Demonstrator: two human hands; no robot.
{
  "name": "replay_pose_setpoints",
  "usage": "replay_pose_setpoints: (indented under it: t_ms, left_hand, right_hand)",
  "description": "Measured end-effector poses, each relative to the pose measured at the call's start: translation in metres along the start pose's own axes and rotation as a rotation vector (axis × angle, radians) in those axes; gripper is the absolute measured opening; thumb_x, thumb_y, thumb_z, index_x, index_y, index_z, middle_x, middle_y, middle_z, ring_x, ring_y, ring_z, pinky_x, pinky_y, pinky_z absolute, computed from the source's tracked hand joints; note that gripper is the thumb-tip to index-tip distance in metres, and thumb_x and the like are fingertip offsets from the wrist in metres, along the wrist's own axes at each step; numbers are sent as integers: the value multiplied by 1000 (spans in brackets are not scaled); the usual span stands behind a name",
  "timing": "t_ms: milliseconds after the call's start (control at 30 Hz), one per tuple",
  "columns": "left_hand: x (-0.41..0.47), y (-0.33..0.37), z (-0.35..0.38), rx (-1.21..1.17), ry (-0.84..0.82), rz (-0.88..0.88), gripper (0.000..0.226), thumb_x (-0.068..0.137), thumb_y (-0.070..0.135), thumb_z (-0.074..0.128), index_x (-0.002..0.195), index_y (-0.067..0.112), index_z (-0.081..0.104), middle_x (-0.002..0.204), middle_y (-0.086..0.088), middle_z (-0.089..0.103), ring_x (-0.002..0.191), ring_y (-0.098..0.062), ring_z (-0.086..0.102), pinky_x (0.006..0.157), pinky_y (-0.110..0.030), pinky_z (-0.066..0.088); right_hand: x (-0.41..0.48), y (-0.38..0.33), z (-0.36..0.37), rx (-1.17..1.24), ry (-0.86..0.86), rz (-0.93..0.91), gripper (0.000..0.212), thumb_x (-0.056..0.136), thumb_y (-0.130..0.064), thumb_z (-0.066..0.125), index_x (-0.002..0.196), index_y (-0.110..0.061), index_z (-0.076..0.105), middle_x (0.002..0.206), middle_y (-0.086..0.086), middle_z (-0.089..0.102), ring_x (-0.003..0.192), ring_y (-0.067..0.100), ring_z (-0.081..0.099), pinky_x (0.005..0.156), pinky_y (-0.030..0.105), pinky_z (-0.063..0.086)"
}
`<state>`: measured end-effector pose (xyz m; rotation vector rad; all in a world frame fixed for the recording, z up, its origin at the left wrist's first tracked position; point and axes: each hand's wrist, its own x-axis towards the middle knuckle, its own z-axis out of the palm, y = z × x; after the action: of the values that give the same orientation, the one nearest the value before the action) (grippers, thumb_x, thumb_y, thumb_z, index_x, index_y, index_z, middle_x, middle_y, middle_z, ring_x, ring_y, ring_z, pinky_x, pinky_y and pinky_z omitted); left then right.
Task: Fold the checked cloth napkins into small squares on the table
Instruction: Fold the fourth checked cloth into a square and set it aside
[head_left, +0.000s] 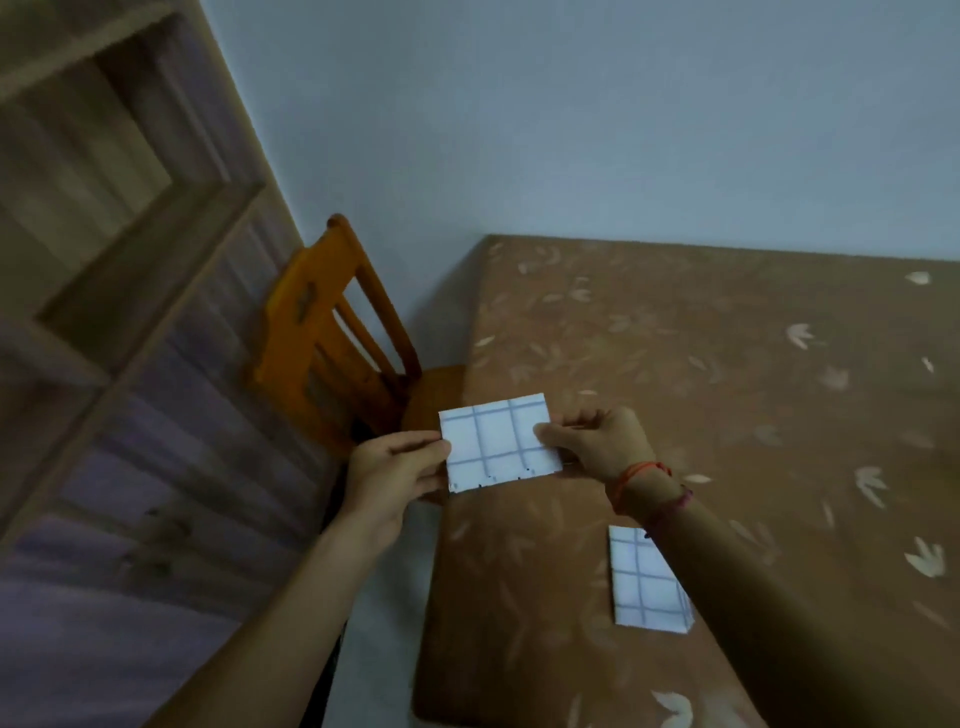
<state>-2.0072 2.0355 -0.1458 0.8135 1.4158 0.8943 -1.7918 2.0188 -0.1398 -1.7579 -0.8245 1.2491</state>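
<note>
Above the table's near left edge: one folded checked napkin (498, 441), flat white rectangle with grey grid lines, pinched at its left side by the left hand (397, 467) and at its right by the right hand (597, 441). Nearer, right: second folded napkin (649, 584) lying flat on the table (727, 389), covered in brown leaf-patterned cloth; orange wooden slatted chair (332, 338) at far left.

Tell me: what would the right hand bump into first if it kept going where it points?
Past the napkin it pinches, the right hand would probably meet the left hand.

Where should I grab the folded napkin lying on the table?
Probably pinch the folded napkin at its near edge, coming from your side of the table: it lies flat, that edge is free, and the right forearm crosses its far corner.
</note>
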Motion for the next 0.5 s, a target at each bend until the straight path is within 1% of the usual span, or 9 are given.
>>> replay_pose_setpoints:
  t_ms: [67,133,200,267,333,400,500]
  left_hand:
    - [25,8,12,40,-48,8,16,80,3,74,94,9,69,90,-10,72,78,-21,72,58,-27,56]
    - [47,18,23,94,-105,24,16,81,5,74,95,9,69,89,-6,72,75,-15,71,57,-24,55]
    - [64,24,31,135,-147,33,15,82,5,73,95,9,69,87,-2,71,69,-10,70,55,-21,54]
    - [79,29,40,162,-187,34,13,82,4,73,93,9,69,85,-1,70,65,-7,70,54,-21,54]
    - [94,32,49,188,-216,24,12,81,4,74,91,10,69,86,-3,70,67,-10,70,56,-24,56]
    - [106,35,60,209,-232,17,12,80,4,74,85,13,69,86,-4,71,71,-13,70,59,-28,58]
    - [124,39,76,238,-255,3,12,78,3,76,83,12,70,85,-6,72,75,-18,71,63,-33,60]
  right_hand:
    - [15,-1,-5,20,79,22,31,75,-7,79,93,15,66,72,18,66,45,9,64,42,25,54]
    - [29,-3,-8,42,158,41,33,76,-6,78,96,16,65,71,16,65,42,7,63,40,24,53]
    - [40,-3,-9,33,203,55,29,77,-7,77,95,14,66,71,13,65,41,6,62,40,22,52]
    - [48,-5,-10,21,239,71,22,79,-8,76,91,9,69,76,13,66,45,7,63,41,20,52]
    - [56,-6,-14,27,266,79,17,79,-8,75,89,5,70,82,15,68,56,14,65,45,21,54]
    - [65,-4,-20,56,299,95,18,80,-7,74,93,4,70,86,18,69,63,19,66,47,21,55]
    - [80,-2,-27,-9,337,108,21,81,-10,74,98,2,71,82,17,69,64,18,66,48,20,56]
